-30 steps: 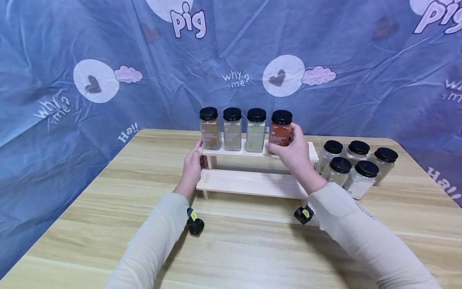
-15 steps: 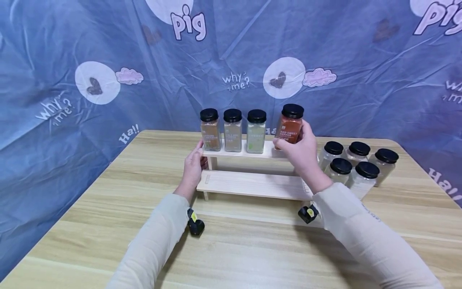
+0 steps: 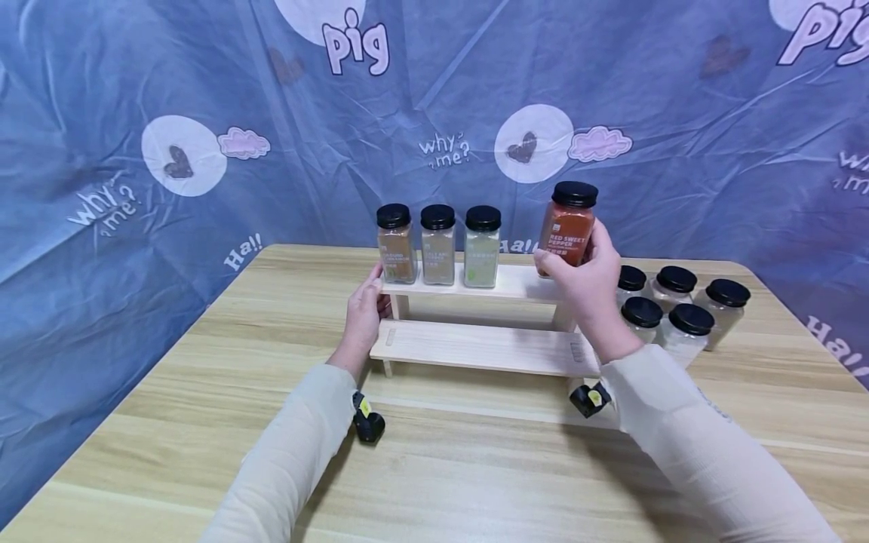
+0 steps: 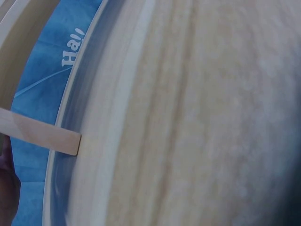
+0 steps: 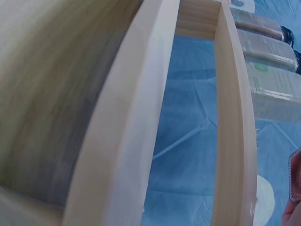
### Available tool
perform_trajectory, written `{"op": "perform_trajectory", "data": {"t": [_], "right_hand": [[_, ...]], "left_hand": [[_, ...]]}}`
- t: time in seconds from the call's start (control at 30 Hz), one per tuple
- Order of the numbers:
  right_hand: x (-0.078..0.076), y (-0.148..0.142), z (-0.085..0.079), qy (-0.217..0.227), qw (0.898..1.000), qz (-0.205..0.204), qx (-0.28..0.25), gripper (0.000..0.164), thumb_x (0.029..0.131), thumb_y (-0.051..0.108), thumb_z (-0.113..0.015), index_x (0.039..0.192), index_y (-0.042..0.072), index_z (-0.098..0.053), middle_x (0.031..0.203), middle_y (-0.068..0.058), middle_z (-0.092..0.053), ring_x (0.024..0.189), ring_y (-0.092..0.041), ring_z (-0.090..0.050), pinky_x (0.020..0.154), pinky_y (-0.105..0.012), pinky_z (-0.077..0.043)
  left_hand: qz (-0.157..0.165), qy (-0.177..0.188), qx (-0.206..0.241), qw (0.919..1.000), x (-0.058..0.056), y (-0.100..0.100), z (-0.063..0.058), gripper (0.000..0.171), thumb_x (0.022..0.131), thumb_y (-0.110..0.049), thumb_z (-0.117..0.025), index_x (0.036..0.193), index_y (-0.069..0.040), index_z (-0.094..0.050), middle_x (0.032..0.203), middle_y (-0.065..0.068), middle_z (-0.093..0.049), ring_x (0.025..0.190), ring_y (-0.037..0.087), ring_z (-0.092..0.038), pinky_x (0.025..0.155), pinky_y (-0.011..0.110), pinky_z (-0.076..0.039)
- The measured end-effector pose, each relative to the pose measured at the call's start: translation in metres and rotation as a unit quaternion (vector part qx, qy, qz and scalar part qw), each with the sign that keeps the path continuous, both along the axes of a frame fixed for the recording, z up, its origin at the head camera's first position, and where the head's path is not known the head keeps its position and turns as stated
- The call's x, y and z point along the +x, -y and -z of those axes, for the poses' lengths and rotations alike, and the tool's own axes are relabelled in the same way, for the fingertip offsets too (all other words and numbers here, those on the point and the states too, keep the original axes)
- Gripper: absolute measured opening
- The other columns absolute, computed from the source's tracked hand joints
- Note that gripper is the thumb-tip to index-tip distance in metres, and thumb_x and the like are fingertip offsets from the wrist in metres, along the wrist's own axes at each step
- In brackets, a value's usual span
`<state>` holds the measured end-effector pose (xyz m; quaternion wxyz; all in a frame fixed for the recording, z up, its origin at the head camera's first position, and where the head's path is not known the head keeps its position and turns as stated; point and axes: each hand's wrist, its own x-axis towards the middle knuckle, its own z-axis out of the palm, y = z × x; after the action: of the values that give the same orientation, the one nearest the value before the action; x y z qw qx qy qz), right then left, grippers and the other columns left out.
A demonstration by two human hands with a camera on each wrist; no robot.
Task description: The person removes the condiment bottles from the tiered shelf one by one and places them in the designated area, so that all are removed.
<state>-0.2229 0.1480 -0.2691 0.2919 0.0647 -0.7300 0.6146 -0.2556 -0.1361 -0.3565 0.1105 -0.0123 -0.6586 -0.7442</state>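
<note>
In the head view my right hand [image 3: 591, 290] grips a jar of red sweet pepper [image 3: 567, 230] with a black lid. The jar hangs, slightly tilted, over the right end of the upper shelf of a pale two-step wooden rack [image 3: 475, 347]. Three spice jars stand upright on that shelf: a ground cinnamon jar [image 3: 397, 245], a tan one [image 3: 437, 245] and a pale green one [image 3: 481, 247]. With its fingers at the shelf's left end, my left hand [image 3: 362, 317] holds the rack. The right wrist view catches just a corner of the red jar [image 5: 295, 176].
Several more black-lidded jars [image 3: 686, 320] stand grouped on the wooden table [image 3: 434, 467], right of the rack and close to my right forearm. A blue printed cloth [image 3: 339, 151] hangs behind the table. Small black cameras [image 3: 369, 422] sit at both wrists.
My right hand has lifted the red sweet pepper jar from beside the pale green jar and carried it up and to the right. My left hand has stayed at the rack's left end.
</note>
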Motion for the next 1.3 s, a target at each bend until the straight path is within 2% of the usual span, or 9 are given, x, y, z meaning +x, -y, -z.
{"op": "perform_trajectory", "data": {"t": [0.17, 0.37, 0.43, 0.67, 0.9, 1.03, 1.13, 1.23, 1.3], "right_hand": [[0.003, -0.009, -0.001, -0.021, 1.000, 0.001, -0.002, 0.050, 0.073, 0.005, -0.069, 0.120, 0.011, -0.053, 0.099, 0.004, -0.058, 0.088, -0.010, -0.056, 0.071, -0.018, -0.048], [0.007, -0.020, 0.000, -0.053, 0.999, 0.008, -0.002, 0.050, 0.073, 0.002, -0.069, 0.119, 0.012, -0.055, 0.097, 0.006, -0.059, 0.086, -0.010, -0.057, 0.070, -0.017, -0.048], [0.009, -0.023, 0.001, -0.064, 0.998, 0.018, 0.000, 0.049, 0.073, 0.002, -0.069, 0.119, 0.012, -0.055, 0.097, 0.006, -0.059, 0.086, -0.010, -0.057, 0.071, -0.017, -0.047], [0.018, -0.031, 0.001, -0.094, 0.994, 0.059, -0.026, 0.047, 0.070, -0.001, -0.068, 0.114, 0.011, -0.058, 0.093, 0.003, -0.060, 0.081, -0.010, -0.057, 0.067, -0.016, -0.048], [0.022, -0.044, 0.004, -0.124, 0.987, 0.090, -0.054, 0.049, 0.067, -0.003, -0.066, 0.114, 0.010, -0.058, 0.093, 0.004, -0.060, 0.081, -0.009, -0.056, 0.068, -0.017, -0.045], [0.020, -0.053, 0.007, -0.167, 0.979, 0.088, -0.076, 0.046, 0.065, -0.004, -0.064, 0.109, 0.010, -0.061, 0.089, 0.002, -0.062, 0.074, -0.008, -0.056, 0.064, -0.016, -0.046], [0.020, -0.059, 0.009, -0.192, 0.972, 0.068, -0.117, 0.043, 0.063, -0.006, -0.062, 0.104, 0.006, -0.062, 0.084, -0.002, -0.062, 0.066, -0.010, -0.055, 0.057, -0.017, -0.046], [0.023, -0.067, 0.011, -0.190, 0.966, 0.058, -0.164, 0.040, 0.063, -0.009, -0.061, 0.101, 0.002, -0.062, 0.080, -0.006, -0.061, 0.063, -0.013, -0.053, 0.052, -0.018, -0.045], [0.025, -0.073, 0.012, -0.172, 0.968, 0.080, -0.165, 0.039, 0.063, -0.008, -0.061, 0.100, 0.003, -0.062, 0.080, -0.006, -0.060, 0.064, -0.013, -0.053, 0.053, -0.018, -0.045]], "left_hand": [[-0.006, 0.000, 0.001, 1.0000, 0.000, 0.000, 0.000, 0.048, 0.094, -0.018, -0.033, 0.141, -0.014, -0.040, 0.114, 0.028, -0.058, 0.073, 0.004, -0.057, 0.066, 0.018, -0.048], [-0.009, -0.003, -0.001, 1.0000, 0.000, 0.001, 0.001, 0.048, 0.093, -0.018, -0.034, 0.140, -0.014, -0.042, 0.088, 0.013, -0.065, 0.068, 0.004, -0.056, 0.063, 0.018, -0.048], [-0.008, -0.003, -0.003, 1.0000, 0.000, 0.001, 0.001, 0.048, 0.092, -0.018, -0.034, 0.140, -0.015, -0.042, 0.089, 0.015, -0.065, 0.068, 0.004, -0.056, 0.063, 0.018, -0.048], [-0.003, 0.002, -0.008, 1.0000, 0.002, 0.004, 0.002, 0.049, 0.093, -0.018, -0.032, 0.141, -0.015, -0.040, 0.118, 0.028, -0.057, 0.072, 0.003, -0.056, 0.065, 0.018, -0.048], [-0.004, -0.003, -0.013, 0.9999, 0.002, 0.005, 0.001, 0.049, 0.093, -0.018, -0.032, 0.141, -0.015, -0.040, 0.113, 0.027, -0.060, 0.073, 0.004, -0.057, 0.066, 0.018, -0.048], [-0.006, -0.003, -0.008, 0.9999, 0.002, 0.005, 0.000, 0.049, 0.093, -0.018, -0.033, 0.141, -0.015, -0.041, 0.108, 0.025, -0.062, 0.072, 0.004, -0.056, 0.065, 0.018, -0.047], [-0.003, -0.002, -0.002, 1.0000, 0.002, 0.004, 0.000, 0.050, 0.092, -0.018, -0.033, 0.141, -0.015, -0.040, 0.115, 0.027, -0.058, 0.070, 0.003, -0.055, 0.064, 0.017, -0.046], [0.000, 0.001, -0.002, 1.0000, 0.001, 0.004, 0.001, 0.050, 0.092, -0.018, -0.032, 0.142, -0.015, -0.039, 0.120, 0.027, -0.056, 0.070, 0.002, -0.054, 0.064, 0.017, -0.046], [0.001, 0.000, 0.003, 1.0000, 0.000, 0.003, 0.001, 0.050, 0.093, -0.017, -0.032, 0.141, -0.014, -0.039, 0.116, 0.024, -0.059, 0.069, 0.002, -0.054, 0.064, 0.017, -0.046]]}}
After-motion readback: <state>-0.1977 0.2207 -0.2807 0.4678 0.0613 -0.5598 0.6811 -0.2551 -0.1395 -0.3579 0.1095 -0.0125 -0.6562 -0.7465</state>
